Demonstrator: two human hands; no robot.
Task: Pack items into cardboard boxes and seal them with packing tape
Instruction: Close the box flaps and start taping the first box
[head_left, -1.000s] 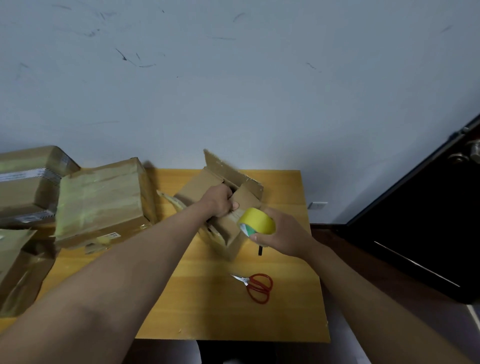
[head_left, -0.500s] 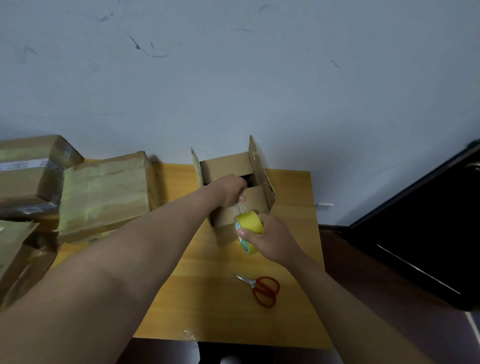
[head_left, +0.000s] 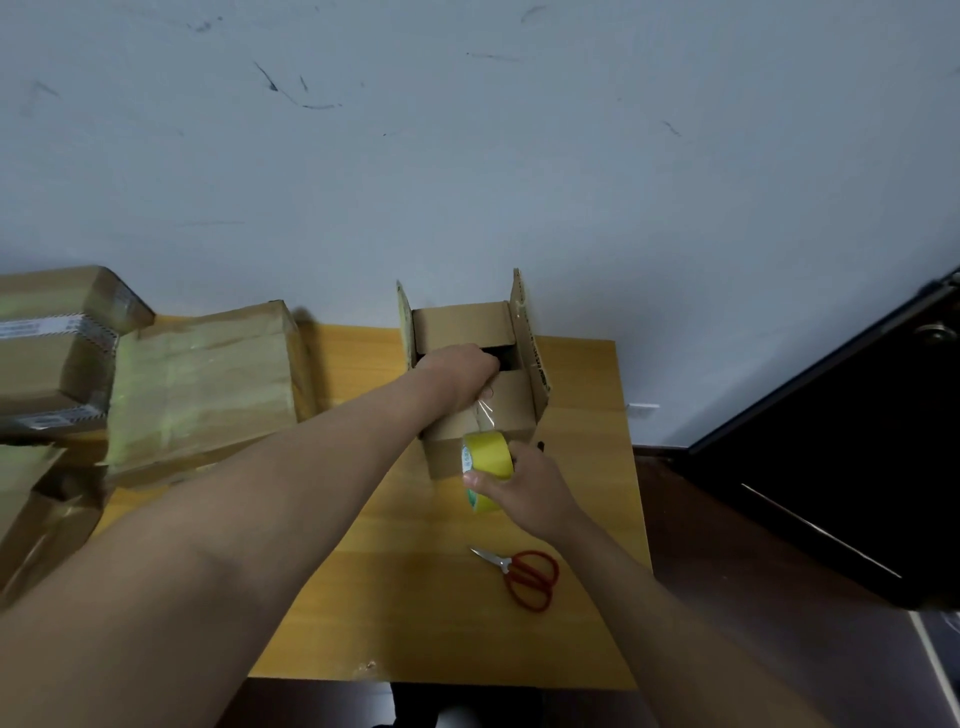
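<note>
So the open cardboard box (head_left: 480, 395) sits at the table's (head_left: 415, 597) 12 o'clock edge, side flaps standing up. Left hand (head_left: 457, 371) presses down on the folded flaps, fingers curled over the edge. Right hand (head_left: 519, 486) grips the yellow tape roll (head_left: 485, 465) against the box's near face, clear strip running up. Red scissors (head_left: 524, 574) lie at 5 o'clock, taped boxes (head_left: 202, 384) at 9.

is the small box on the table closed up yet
Not yet. On the small box two flaps stand upright, a dark gap shows between the folded ones.
</note>
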